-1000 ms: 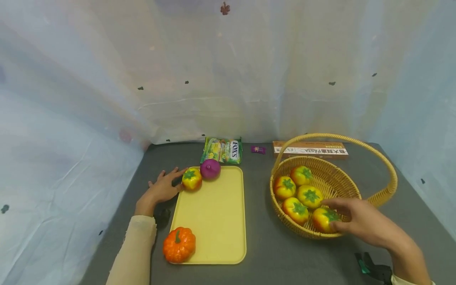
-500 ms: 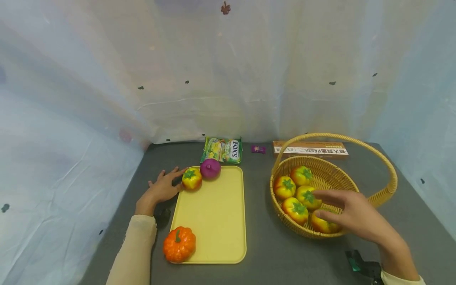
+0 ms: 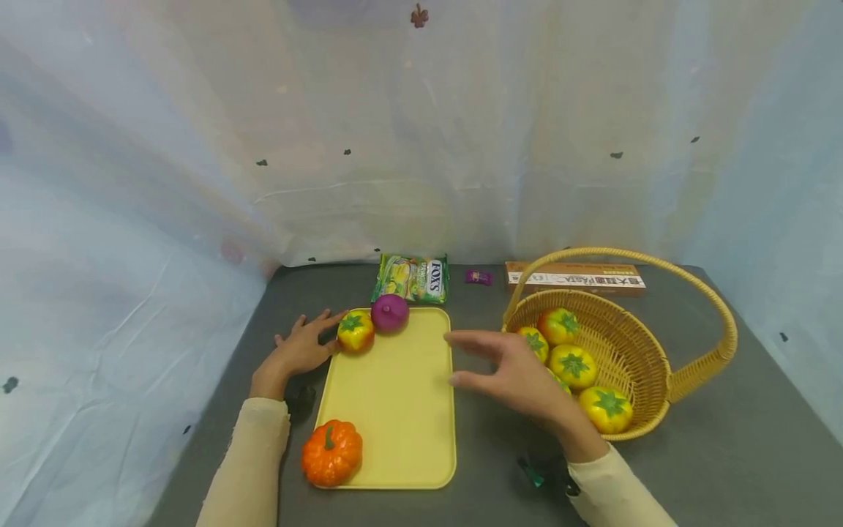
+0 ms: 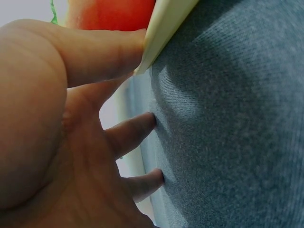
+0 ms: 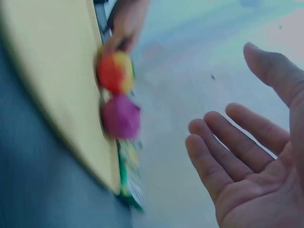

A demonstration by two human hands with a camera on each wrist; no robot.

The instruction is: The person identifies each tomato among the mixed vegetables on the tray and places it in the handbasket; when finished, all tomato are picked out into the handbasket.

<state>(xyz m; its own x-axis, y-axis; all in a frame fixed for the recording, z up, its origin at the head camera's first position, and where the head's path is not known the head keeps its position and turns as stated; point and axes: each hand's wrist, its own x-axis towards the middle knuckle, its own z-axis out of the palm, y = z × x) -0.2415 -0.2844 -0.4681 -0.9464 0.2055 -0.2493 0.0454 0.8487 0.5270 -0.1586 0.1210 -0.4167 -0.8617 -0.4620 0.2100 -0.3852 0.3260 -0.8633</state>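
My left hand [image 3: 304, 347] rests at the far left corner of the yellow tray [image 3: 395, 410], fingers spread. In the left wrist view the thumb lies against the tray's rim [image 4: 159, 31], and other fingertips touch the grey cloth. A yellow-red persimmon [image 3: 356, 331] sits in that corner, right by this hand, with a purple onion [image 3: 390, 313] beside it. An orange pumpkin [image 3: 332, 452] occupies the near left corner. My right hand [image 3: 514, 373], holding nothing, hovers by the tray's right edge with thumb and fingers apart. Behind it, the wicker basket [image 3: 648, 366] holds several persimmons [image 3: 606, 410], partly hidden by the hand.
Behind the tray lies a green FOX'S candy bag [image 3: 413, 279]. A small purple wrapped sweet [image 3: 478, 277] and a long pasta box [image 3: 593, 279] lie along the back edge. The basket's tall handle [image 3: 718, 315] arches up on the right. Pale curtains surround the grey table.
My right hand has left the persimmons in the basket and swung left to the tray's right edge, carrying nothing. The left hand and the things on the tray have stayed put.
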